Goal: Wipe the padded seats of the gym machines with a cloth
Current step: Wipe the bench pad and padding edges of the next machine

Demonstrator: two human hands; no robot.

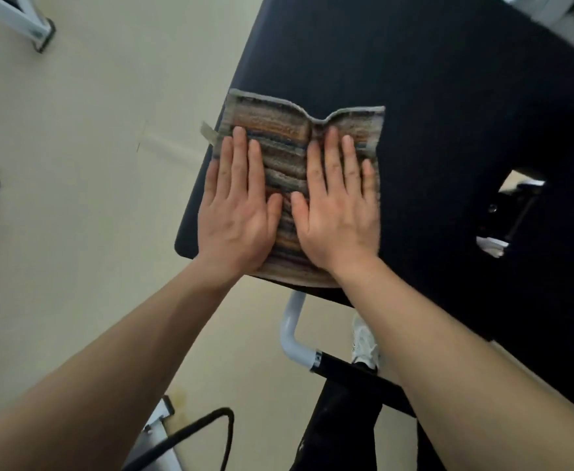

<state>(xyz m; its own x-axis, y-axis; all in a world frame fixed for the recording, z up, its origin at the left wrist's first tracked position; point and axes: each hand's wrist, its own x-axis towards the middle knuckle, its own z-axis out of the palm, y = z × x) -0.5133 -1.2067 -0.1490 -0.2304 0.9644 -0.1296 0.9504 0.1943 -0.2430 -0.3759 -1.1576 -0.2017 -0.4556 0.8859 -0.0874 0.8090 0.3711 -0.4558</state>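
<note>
A striped brown and grey cloth (287, 130) lies flat on the near left corner of a dark navy padded seat (415, 96). My left hand (236, 205) presses palm down on the cloth's left half, fingers spread and straight. My right hand (338, 209) presses flat on its right half the same way. The two thumbs nearly touch in the middle. The cloth's far edge is wrinkled into a dip between the hands. A small tag (208, 132) sticks out past the pad's left edge.
A white bent tube (292, 331) with a black grip runs under the pad's near edge. A gap in the pad at right shows black metal parts (510, 212). White frame feet (37, 25) stand on the cream floor (92, 164) at left. My shoe (365, 341) is below.
</note>
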